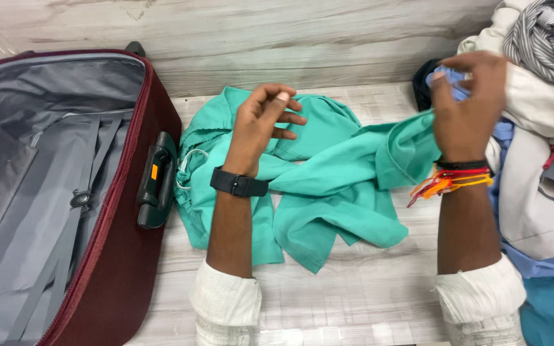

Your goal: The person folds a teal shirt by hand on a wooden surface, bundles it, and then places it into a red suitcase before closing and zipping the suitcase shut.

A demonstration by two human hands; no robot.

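Beside the open maroon suitcase [107,269], the light, limp green garment [328,186] is spread crumpled and is pinched at one edge by the right hand [466,106], while the left hand [261,125] is held loosely open above it, gripping nothing.

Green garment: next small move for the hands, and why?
Probably bring the left hand down to grip the green garment. It hovers open above the crumpled cloth, holding nothing, while the right hand pinches a raised edge. A second grip would let it be spread flat.
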